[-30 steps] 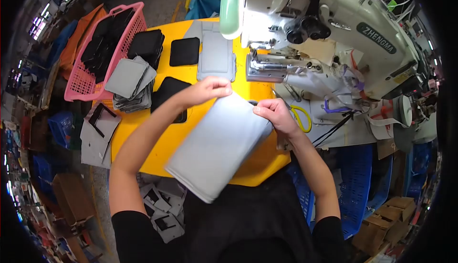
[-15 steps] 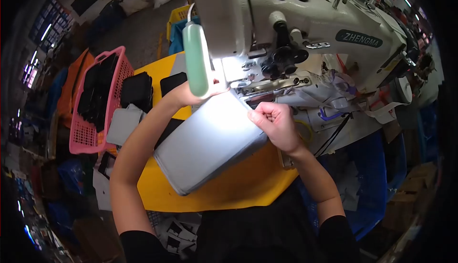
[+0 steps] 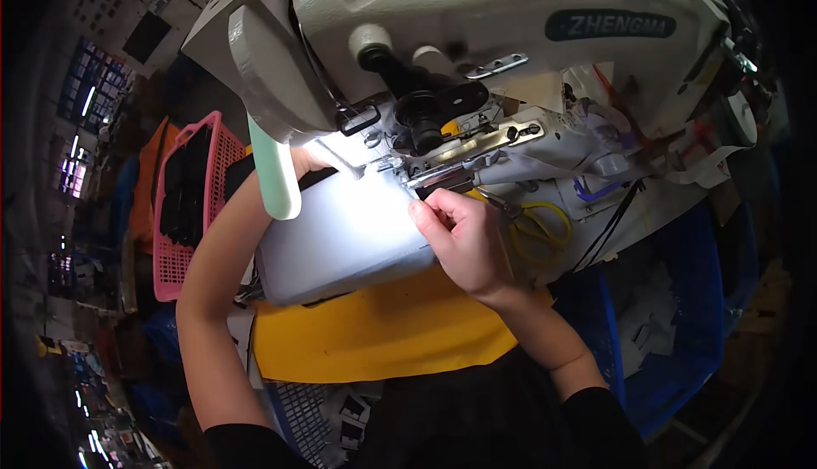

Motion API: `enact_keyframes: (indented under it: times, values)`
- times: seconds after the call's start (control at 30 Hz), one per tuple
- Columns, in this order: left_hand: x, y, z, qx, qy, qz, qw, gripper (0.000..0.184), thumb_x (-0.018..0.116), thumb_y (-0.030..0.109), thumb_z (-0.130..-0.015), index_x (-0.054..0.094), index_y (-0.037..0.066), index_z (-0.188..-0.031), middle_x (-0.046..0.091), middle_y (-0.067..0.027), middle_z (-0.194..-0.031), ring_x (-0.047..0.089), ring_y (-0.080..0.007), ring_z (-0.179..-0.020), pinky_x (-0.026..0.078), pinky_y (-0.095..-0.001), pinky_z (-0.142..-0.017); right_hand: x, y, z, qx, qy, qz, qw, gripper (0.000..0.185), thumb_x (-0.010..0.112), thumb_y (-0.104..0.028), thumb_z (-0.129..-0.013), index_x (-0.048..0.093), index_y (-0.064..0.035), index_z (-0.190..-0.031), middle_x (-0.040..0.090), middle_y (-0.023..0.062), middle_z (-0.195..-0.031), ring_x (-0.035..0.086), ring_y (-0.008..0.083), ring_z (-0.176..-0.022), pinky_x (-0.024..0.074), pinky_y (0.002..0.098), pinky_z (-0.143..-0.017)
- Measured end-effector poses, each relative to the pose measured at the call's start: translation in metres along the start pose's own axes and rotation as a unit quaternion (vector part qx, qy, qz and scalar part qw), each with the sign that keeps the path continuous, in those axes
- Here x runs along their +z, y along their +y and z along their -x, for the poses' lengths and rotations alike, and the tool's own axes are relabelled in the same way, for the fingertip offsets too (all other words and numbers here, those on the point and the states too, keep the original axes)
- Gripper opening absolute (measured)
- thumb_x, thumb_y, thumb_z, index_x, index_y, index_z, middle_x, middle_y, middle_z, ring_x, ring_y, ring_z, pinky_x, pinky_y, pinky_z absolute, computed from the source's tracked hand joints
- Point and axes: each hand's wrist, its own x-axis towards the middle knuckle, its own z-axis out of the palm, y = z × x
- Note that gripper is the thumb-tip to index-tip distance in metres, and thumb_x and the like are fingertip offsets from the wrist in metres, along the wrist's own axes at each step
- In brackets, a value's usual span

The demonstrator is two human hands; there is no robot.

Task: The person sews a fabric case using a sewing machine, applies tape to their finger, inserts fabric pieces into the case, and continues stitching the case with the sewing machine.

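Note:
A light grey rectangular case (image 3: 332, 243) with rounded corners lies tilted under the presser foot area of the sewing machine (image 3: 408, 111). Its near side is in shadow and its top is bleached by the lamp light. My right hand (image 3: 464, 235) pinches the case's right edge between thumb and curled fingers, just below the metal binding guide (image 3: 477, 152). At the case's far left edge is my left hand (image 3: 313, 161), its fingers lost behind the machine head and in glare. A pale green lamp (image 3: 277, 171) hangs in front of my left wrist.
Yellow-handled scissors (image 3: 545, 229) lie right of my right hand. A yellow sheet (image 3: 374, 333) covers the near table edge. At the left stands a pink basket (image 3: 225, 154) of black pieces; a blue crate (image 3: 608, 333) with grey scraps sits at the lower right.
My view has shifted closer to the machine. The case has turned flatter and moved further under the machine head, both hands moving with it. The scissors now show more fully.

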Motion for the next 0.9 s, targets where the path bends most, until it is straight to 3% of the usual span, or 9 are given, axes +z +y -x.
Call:
enact_keyframes:
  times: [0.13, 0.27, 0.37, 0.43, 0.47, 0.53, 0.67, 0.77, 0.9]
  values:
    - [-0.001, -0.025, -0.004, -0.051, 0.006, 0.116, 0.992, 0.039, 0.070, 0.025, -0.088, 0.058, 0.005, -0.120, 0.066, -0.0066, -0.097, 0.063, -0.0215, -0.086, 0.051, -0.0341, -0.079, 0.005, 0.000, 0.001, -0.013, 0.023, 0.025, 0.999, 0.027, 0.064, -0.013, -0.091, 0.059, 0.0023, -0.069, 0.049, 0.0018, -0.053, 0.043, 0.0062, -0.050, 0.0348, 0.0270, -0.048]
    - [-0.007, -0.016, -0.001, -0.068, 0.035, 0.205, 0.976, 0.038, 0.068, 0.020, -0.089, 0.057, 0.005, -0.122, 0.067, -0.0068, -0.100, 0.064, -0.0215, -0.088, 0.051, -0.0346, -0.081, 0.000, 0.004, 0.002, -0.018, 0.007, 0.033, 0.999, 0.027, 0.062, -0.013, -0.094, 0.059, 0.0020, -0.073, 0.046, -0.0062, -0.059, 0.039, 0.0011, -0.058, 0.0312, 0.0229, -0.050]
    - [-0.021, 0.045, 0.028, -0.210, -0.020, -0.051, 0.976, 0.033, 0.065, 0.018, -0.092, 0.059, 0.001, -0.120, 0.067, -0.0084, -0.107, 0.063, -0.0202, -0.097, 0.049, -0.0336, -0.088, -0.015, 0.007, -0.001, -0.017, -0.092, 0.070, 0.993, 0.025, 0.061, -0.014, -0.095, 0.060, 0.0006, -0.075, 0.047, -0.0075, -0.061, 0.038, 0.0009, -0.057, 0.0309, 0.0228, -0.049]
    - [-0.031, 0.132, 0.064, -0.195, 0.212, 0.033, 0.957, 0.032, 0.063, 0.018, -0.094, 0.060, -0.002, -0.119, 0.066, -0.0094, -0.110, 0.061, -0.0191, -0.103, 0.046, -0.0318, -0.093, -0.012, 0.012, 0.005, 0.004, -0.091, 0.017, 0.996, 0.024, 0.061, -0.014, -0.095, 0.061, 0.0001, -0.076, 0.047, -0.0079, -0.062, 0.038, 0.0007, -0.058, 0.0312, 0.0223, -0.051]
    - [-0.028, 0.135, 0.098, -0.247, 0.300, 0.042, 0.920, 0.029, 0.061, 0.013, -0.094, 0.058, 0.000, -0.120, 0.061, -0.0092, -0.109, 0.059, -0.0152, -0.100, 0.047, -0.0272, -0.088, -0.010, 0.015, 0.006, 0.024, -0.086, -0.036, 0.995, 0.023, 0.061, -0.014, -0.095, 0.061, -0.0003, -0.076, 0.048, -0.0083, -0.064, 0.038, 0.0006, -0.059, 0.0316, 0.0218, -0.052]
    - [-0.011, 0.148, 0.171, -0.323, 0.397, 0.046, 0.858, 0.033, 0.057, 0.019, -0.098, 0.053, 0.000, -0.126, 0.058, -0.0082, -0.114, 0.057, -0.0172, -0.104, 0.046, -0.0294, -0.091, -0.007, 0.024, 0.007, 0.042, -0.075, -0.088, 0.992, 0.023, 0.061, -0.014, -0.096, 0.061, -0.0007, -0.077, 0.048, -0.0087, -0.065, 0.038, 0.0004, -0.060, 0.0319, 0.0213, -0.053]
    - [0.031, 0.187, 0.225, -0.382, 0.429, 0.179, 0.799, 0.037, 0.062, 0.021, -0.095, 0.052, -0.001, -0.123, 0.060, -0.0092, -0.112, 0.056, -0.0192, -0.103, 0.045, -0.0306, -0.090, 0.007, 0.038, 0.012, 0.036, -0.041, -0.213, 0.976, 0.021, 0.061, -0.013, -0.095, 0.061, -0.0009, -0.078, 0.048, -0.0091, -0.069, 0.038, -0.0001, -0.064, 0.0329, 0.0197, -0.058]
    - [0.036, 0.194, 0.220, -0.323, 0.390, 0.066, 0.860, 0.035, 0.066, 0.020, -0.093, 0.054, -0.001, -0.119, 0.061, -0.0076, -0.106, 0.057, -0.0173, -0.097, 0.046, -0.0295, -0.087, 0.011, 0.040, 0.012, 0.031, -0.011, -0.228, 0.973, 0.023, 0.063, -0.013, -0.094, 0.061, -0.0024, -0.074, 0.043, -0.0115, -0.063, 0.034, -0.0013, -0.057, 0.0272, 0.0196, -0.050]
    - [0.022, 0.195, 0.218, -0.321, 0.396, 0.054, 0.858, 0.034, 0.069, 0.017, -0.091, 0.056, 0.000, -0.116, 0.062, -0.0056, -0.100, 0.058, -0.0144, -0.091, 0.046, -0.0271, -0.082, 0.014, 0.038, 0.012, 0.021, -0.002, -0.225, 0.974, 0.024, 0.062, -0.012, -0.094, 0.060, -0.0015, -0.073, 0.044, -0.0110, -0.063, 0.035, -0.0012, -0.058, 0.0274, 0.0195, -0.051]
